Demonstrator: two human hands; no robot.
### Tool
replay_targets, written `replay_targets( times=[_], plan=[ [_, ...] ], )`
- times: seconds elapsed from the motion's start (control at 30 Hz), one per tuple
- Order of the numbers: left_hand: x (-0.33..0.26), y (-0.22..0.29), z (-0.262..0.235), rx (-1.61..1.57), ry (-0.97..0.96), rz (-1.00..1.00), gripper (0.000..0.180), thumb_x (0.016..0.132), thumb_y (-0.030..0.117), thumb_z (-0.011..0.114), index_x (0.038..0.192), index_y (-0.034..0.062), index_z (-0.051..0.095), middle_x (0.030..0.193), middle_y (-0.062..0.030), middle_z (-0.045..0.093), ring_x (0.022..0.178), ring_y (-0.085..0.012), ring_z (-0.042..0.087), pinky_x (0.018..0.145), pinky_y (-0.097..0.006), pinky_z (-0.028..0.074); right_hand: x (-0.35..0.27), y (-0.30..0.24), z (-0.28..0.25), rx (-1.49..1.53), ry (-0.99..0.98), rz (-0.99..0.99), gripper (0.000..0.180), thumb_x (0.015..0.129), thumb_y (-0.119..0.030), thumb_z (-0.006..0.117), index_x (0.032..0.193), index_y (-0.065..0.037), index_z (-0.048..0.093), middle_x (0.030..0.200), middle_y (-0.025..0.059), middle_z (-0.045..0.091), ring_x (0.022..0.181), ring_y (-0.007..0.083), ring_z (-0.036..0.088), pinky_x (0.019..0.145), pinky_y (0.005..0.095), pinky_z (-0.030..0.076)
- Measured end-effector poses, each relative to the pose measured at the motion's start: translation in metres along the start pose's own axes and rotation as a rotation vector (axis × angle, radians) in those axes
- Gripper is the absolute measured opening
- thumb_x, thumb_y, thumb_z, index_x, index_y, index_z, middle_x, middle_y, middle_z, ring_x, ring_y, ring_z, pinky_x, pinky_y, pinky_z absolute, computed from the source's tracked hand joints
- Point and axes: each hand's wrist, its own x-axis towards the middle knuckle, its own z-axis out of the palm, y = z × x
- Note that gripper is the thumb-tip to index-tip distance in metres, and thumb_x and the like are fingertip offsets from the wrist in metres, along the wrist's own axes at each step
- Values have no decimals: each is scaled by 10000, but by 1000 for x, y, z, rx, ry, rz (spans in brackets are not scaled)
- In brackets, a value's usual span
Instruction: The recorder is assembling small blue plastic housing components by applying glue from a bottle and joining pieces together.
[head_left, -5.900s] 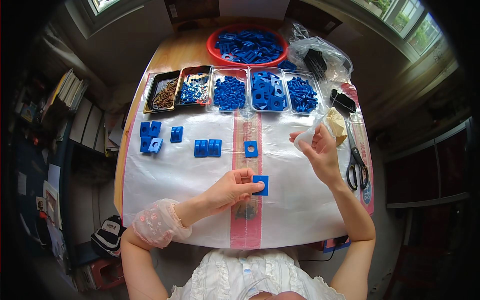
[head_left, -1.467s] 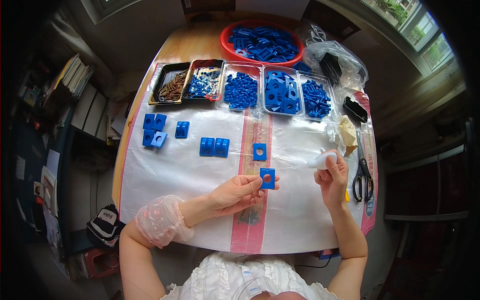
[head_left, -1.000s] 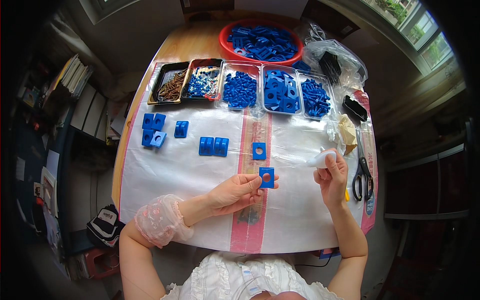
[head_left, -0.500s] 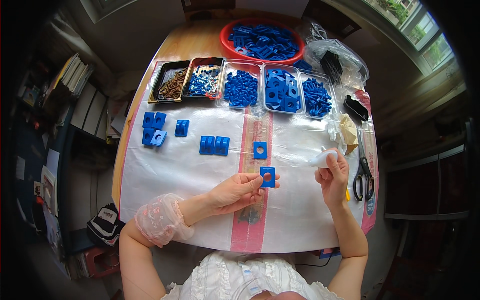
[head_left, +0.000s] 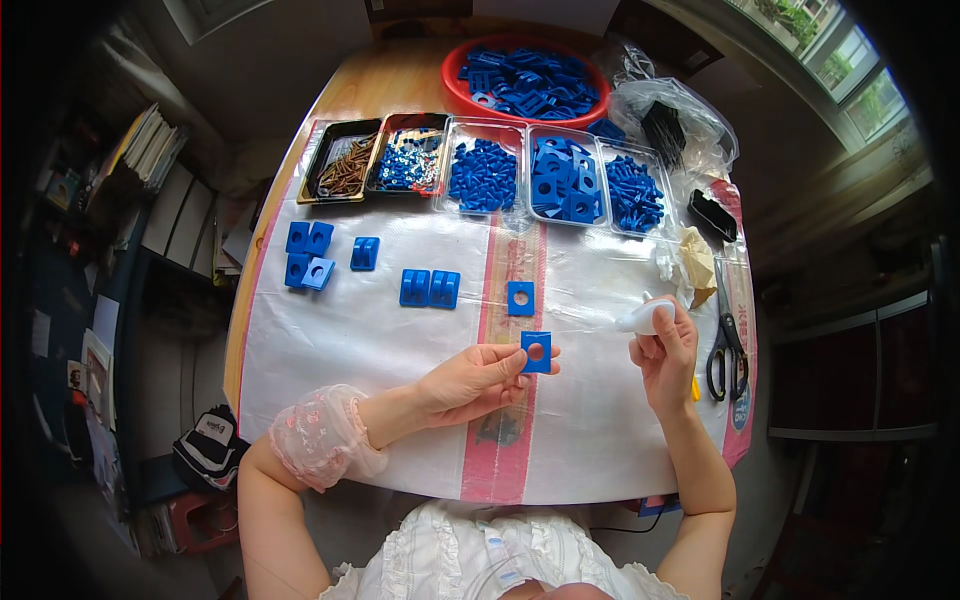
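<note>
Between thumb and fingers, my left hand (head_left: 478,383) grips a square blue plastic plate (head_left: 536,341) with a round hole, held above the table. Just beyond it a similar blue plate (head_left: 520,299) lies flat on the pink stripe. My right hand (head_left: 667,350) is closed around a small white squeeze bottle (head_left: 645,318), its tip pointing left and apart from the plate. Left of the stripe stand two ridged blue pieces (head_left: 430,288) side by side. Farther left are another ridged piece (head_left: 365,253) and several blue pieces (head_left: 308,256) in a cluster.
Across the back stand a tray of brown screws (head_left: 345,168), a tray of small metal parts (head_left: 405,160) and clear boxes of blue parts (head_left: 482,175). Behind them is a red basin (head_left: 450,92) heaped with blue parts. Black scissors (head_left: 728,350) and crumpled paper (head_left: 697,266) lie right.
</note>
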Motion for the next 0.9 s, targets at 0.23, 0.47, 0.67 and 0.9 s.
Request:
replay_targets(
  times=[0.23,0.47,0.67,0.9],
  plan=[
    [0,0,-1,-14,-1,-8,526,991,311,564,1394,-6,448,1285,-79,530,847,-35,475,797,-177,471,0,1,0,-12,6,-2,223,985,-286,592,885,-91,550,653,-57,459,505,5,296,434,194,244],
    [0,0,1,-15,7,-8,527,988,310,570,1390,-7,451,1292,-85,528,839,-35,475,793,-176,474,1,2,-3,0,-14,-2,226,990,-284,586,870,-97,547,650,-55,460,503,7,292,434,195,243],
    [-1,1,2,-17,11,-11,519,988,316,570,1379,-8,465,1292,-83,537,829,-37,482,793,-178,479,1,2,-3,5,-16,2,226,990,-283,585,864,-100,546,648,-55,459,501,7,293,433,195,243],
    [-1,2,4,-8,53,-4,394,1018,239,542,1321,-10,500,1199,-92,590,790,-36,531,752,-195,493,2,-2,-5,81,-9,64,206,970,-292,609,877,-120,547,703,-46,502,542,11,337,461,196,266]
  ],
)
